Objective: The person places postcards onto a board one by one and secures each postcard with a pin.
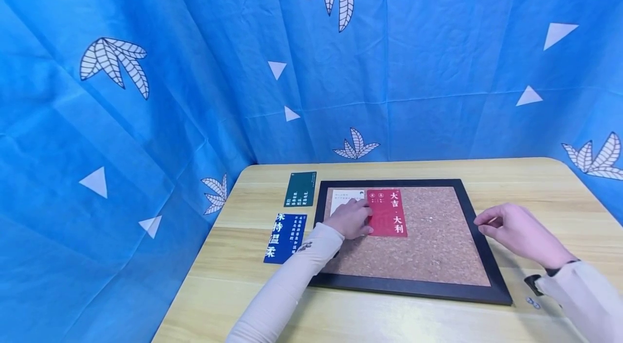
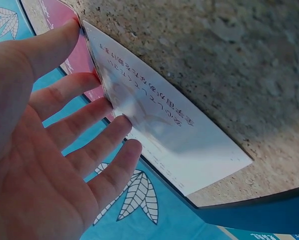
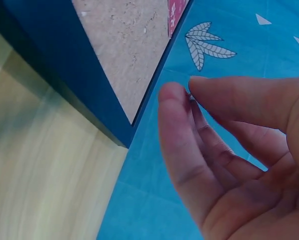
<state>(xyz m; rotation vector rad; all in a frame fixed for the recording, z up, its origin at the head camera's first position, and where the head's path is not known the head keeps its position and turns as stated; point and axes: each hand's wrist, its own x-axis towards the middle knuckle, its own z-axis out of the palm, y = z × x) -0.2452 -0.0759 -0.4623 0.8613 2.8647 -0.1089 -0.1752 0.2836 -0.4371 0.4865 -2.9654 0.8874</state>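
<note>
A red card with white characters lies on the cork board, beside a white card that carries small writing. My left hand reaches over the white card, and its fingertips rest at the red card's left edge. Seen from the left wrist, the thumb and fingers are extended along the line where the two cards meet. Beyond the board's right side, my right hand is raised with thumb and index finger pinched together. A tiny glinting thing shows between those tips, mostly hidden.
A black frame borders the board on the wooden table. Left of it lie a green card and a blue card, the latter partly behind my sleeve. Small clear pieces sit near my right wrist. Blue curtain hangs behind.
</note>
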